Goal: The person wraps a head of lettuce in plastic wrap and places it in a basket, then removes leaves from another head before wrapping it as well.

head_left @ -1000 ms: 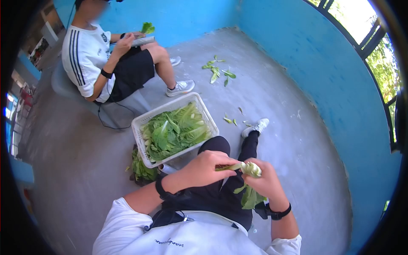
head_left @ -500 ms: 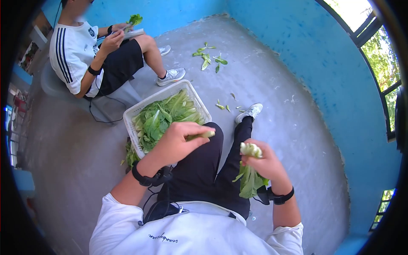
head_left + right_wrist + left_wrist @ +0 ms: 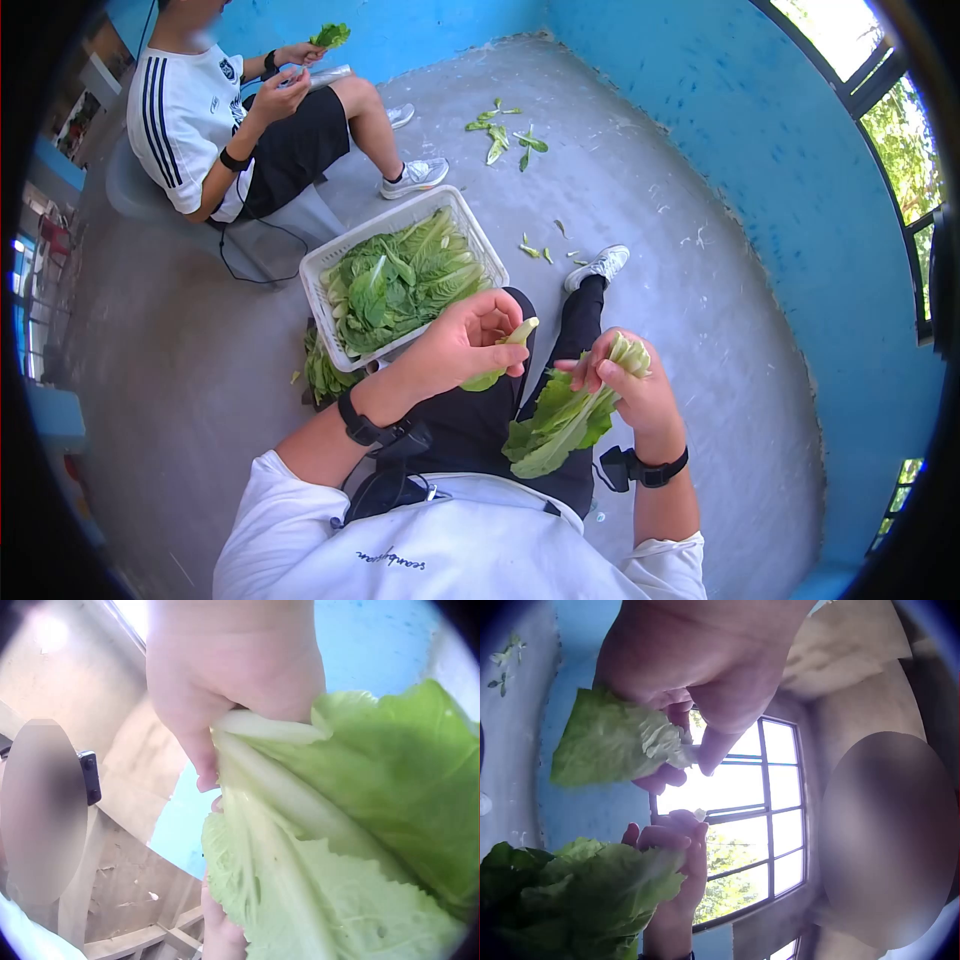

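Note:
My left hand (image 3: 465,345) pinches a single lettuce leaf (image 3: 524,330) near its pale stem end. In the left wrist view that leaf (image 3: 600,742) hangs away from the thumb and fingertips. To its right, above my thigh, my right hand (image 3: 635,388) grips a bunch of lettuce leaves (image 3: 555,430). The cut white stem ends poke out above the thumb, while the green blades point down and left. In the right wrist view the bunch (image 3: 300,847) shows broad pale ribs. A gap separates the two hands.
A white plastic basket (image 3: 322,310) full of lettuce leaves stands past my left knee, with more greens (image 3: 325,375) beside it. Leaf scraps (image 3: 495,140) lie on the grey floor (image 3: 690,330). Another person (image 3: 190,130) sits at the far left, holding a leaf (image 3: 330,36).
My left hand parted from the bunch with a leaf, swung left toward the basket, then came partway back right. The right hand has tilted its bunch so the blades point more to the left.

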Available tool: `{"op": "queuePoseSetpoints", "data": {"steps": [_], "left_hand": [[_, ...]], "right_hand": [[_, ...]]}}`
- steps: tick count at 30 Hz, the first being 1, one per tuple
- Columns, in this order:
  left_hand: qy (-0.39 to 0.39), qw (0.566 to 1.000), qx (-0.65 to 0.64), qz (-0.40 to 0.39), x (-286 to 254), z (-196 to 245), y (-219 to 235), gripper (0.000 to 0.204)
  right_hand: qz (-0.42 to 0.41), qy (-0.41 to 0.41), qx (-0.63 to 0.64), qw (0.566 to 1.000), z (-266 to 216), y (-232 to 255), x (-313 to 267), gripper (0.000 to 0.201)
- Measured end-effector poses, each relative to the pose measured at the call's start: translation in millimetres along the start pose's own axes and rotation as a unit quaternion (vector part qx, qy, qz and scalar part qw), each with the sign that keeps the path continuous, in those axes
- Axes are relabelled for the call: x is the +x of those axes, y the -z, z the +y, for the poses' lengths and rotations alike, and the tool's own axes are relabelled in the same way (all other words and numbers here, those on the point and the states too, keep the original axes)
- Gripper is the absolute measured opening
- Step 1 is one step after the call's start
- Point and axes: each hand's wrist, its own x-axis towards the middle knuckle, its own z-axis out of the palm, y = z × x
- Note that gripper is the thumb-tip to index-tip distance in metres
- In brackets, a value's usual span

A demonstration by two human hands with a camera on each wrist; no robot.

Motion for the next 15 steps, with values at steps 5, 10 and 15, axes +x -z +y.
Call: {"op": "queuePoseSetpoints", "data": {"steps": [5,10,15], "left_hand": [[0.011,0.999,0.011,0.029,-1,-7,-12,0.025],[0.030,0.999,-0.028,0.022,1,-17,-4,0.022],[0.013,0.997,0.040,0.072,-1,-10,-15,0.026]], "right_hand": [[0.050,-0.033,-0.038,0.997,-5,-23,1,0.006],[0.092,-0.028,-0.104,0.990,9,-29,5,0.006],[0.104,-0.030,-0.105,0.989,10,-33,7,0.010]]}}
